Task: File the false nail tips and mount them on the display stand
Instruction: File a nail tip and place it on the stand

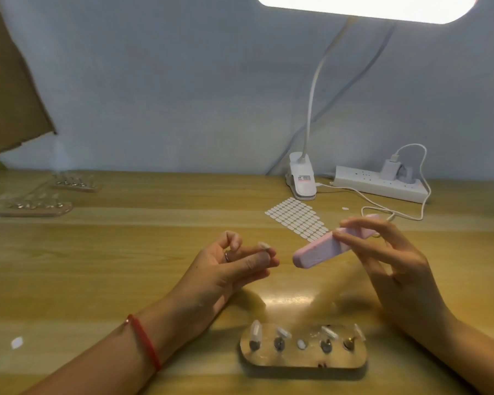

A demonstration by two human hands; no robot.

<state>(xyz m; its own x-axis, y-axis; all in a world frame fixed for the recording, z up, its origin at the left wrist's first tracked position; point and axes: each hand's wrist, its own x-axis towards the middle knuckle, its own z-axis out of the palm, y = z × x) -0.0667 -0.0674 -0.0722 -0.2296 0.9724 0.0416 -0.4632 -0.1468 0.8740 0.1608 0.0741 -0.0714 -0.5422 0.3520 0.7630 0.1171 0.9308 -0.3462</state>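
Observation:
My left hand [234,266] pinches a small clear false nail tip [263,245] between thumb and forefinger, above the wooden table. My right hand [382,252] holds a pink nail file block [322,250] by its far half, the near end pointing toward the nail tip with a short gap between them. A gold oval display stand [303,363] lies at the near edge below both hands. Several clear tips stand on its pegs, and the middle spot carries only a white sticker.
A sheet of white oval adhesive tabs [297,216] lies behind the hands. A clip lamp base [303,178], a white power strip [382,185] and a cable [382,209] sit at the back right. Two more stands [35,208] with tips sit far left.

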